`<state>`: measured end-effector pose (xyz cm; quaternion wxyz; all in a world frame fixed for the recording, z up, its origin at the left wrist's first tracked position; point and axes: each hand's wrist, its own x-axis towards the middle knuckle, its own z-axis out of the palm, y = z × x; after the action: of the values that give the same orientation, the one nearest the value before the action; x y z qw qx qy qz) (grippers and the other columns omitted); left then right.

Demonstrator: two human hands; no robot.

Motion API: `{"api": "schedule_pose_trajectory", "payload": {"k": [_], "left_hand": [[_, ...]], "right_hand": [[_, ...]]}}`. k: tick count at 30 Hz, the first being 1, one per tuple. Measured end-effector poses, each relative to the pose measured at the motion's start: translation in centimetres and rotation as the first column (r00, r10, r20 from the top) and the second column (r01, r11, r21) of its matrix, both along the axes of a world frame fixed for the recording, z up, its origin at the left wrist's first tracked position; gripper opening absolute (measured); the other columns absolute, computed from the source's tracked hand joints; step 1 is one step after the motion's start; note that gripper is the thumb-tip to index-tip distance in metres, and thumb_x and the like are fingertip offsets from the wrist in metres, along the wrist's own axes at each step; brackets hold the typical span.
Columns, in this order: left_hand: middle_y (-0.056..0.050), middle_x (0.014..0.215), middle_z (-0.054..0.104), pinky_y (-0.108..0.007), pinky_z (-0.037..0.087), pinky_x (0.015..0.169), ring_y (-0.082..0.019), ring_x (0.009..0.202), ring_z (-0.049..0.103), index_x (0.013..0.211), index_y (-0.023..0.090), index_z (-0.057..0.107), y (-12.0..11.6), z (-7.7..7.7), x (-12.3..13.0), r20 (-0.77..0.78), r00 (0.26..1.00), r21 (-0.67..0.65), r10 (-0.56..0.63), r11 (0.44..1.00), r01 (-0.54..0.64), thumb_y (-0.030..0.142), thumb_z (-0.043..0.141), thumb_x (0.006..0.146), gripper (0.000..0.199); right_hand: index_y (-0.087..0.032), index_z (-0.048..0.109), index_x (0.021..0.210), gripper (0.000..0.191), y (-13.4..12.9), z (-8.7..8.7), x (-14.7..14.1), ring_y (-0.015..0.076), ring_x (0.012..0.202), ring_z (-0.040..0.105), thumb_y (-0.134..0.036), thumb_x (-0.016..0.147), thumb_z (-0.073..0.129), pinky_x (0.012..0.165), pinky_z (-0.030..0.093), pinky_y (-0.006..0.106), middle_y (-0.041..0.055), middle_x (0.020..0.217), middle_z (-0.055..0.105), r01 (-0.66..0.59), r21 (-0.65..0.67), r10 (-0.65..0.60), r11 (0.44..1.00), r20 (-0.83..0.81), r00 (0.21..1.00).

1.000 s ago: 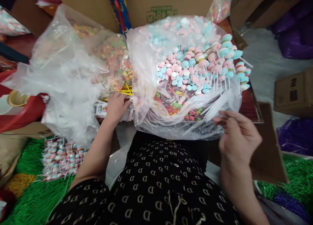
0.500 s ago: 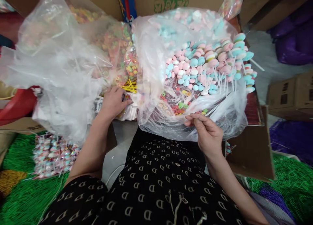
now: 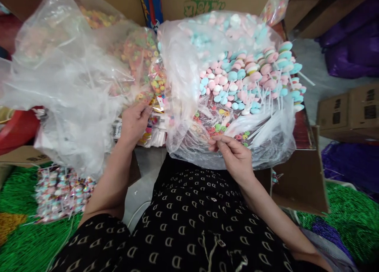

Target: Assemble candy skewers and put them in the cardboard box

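My left hand [image 3: 136,120] pinches a small clear printed bag [image 3: 160,103] between thumb and fingers. The bag stands up above a stack of flat bags [image 3: 155,136] at the table's front edge. My right hand [image 3: 233,153] is closed in a pinch over the front of a large clear plastic sack [image 3: 192,151]; whatever its fingertips hold is too small to make out. Inside the sack lie pink, white and blue marshmallow candies [image 3: 219,82], some threaded on white sticks. Small colored ring candies [image 3: 217,124] show nearer the front.
At the left, another plastic sack [image 3: 74,74] covers orange and yellow gummy rings [image 3: 136,47]. Below it, wrapped candy sticks [image 3: 62,189] lie on green tinsel [image 3: 17,185]. An open cardboard box [image 3: 299,185] stands by my right arm; more cartons [image 3: 349,110] are farther right.
My left hand has lifted a small bag off the stack, and the bag now covers the gold twist ties. My right hand has moved left, still pinched.
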<state>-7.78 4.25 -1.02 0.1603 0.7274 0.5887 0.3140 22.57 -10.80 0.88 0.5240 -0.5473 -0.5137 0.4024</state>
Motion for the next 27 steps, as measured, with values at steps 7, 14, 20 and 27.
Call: {"api": "schedule_pose_trajectory", "payload": {"k": [7,14,20,27], "left_hand": [[0.000,0.079,0.072,-0.029,0.049,0.073,-0.015,0.074,0.066,0.093,0.020,0.072,-3.6,1.3,6.1,0.272,0.947,0.149,-0.170,0.980,0.133,0.043,0.058,0.100,0.028],[-0.007,0.106,0.076,-0.031,0.055,0.087,-0.018,0.096,0.071,0.111,0.021,0.068,-5.7,1.4,12.3,0.476,0.785,-0.004,-0.397,0.892,0.453,0.043,0.063,0.098,0.025],[-0.005,0.102,0.074,-0.029,0.055,0.077,-0.017,0.088,0.068,0.115,0.023,0.071,-5.6,2.6,14.4,0.770,0.509,-0.224,-0.384,0.585,0.780,0.052,0.075,0.089,0.039],[0.000,0.071,0.062,-0.027,0.043,0.064,-0.014,0.066,0.053,0.077,0.019,0.067,-6.3,3.0,15.0,0.688,0.649,-0.298,-0.327,0.688,0.662,0.053,0.072,0.090,0.036]], "right_hand": [[-0.026,0.070,0.128,0.051,5.4,1.0,-1.9,0.0189,0.102,0.074,-0.053,0.086,0.078,0.083,0.064,0.034,0.0075,0.125,0.076,-0.069,-0.039,0.064,0.997,-0.099,0.993],[-0.022,0.062,0.073,0.047,5.6,1.1,0.2,0.0095,0.056,0.050,-0.066,0.086,0.073,0.056,0.045,0.024,-0.0052,0.062,0.056,0.088,-0.049,-0.089,0.995,-0.022,0.996],[-0.021,0.058,0.065,0.050,2.4,1.6,2.2,0.0096,0.056,0.045,-0.061,0.095,0.066,0.056,0.037,0.026,-0.0049,0.058,0.051,0.063,0.146,-0.096,0.987,0.227,0.969],[-0.022,0.050,0.058,0.053,1.8,1.6,3.1,0.0108,0.054,0.045,-0.050,0.103,0.056,0.055,0.039,0.026,-0.0036,0.055,0.048,0.155,0.232,-0.222,0.960,0.299,0.928]]}}
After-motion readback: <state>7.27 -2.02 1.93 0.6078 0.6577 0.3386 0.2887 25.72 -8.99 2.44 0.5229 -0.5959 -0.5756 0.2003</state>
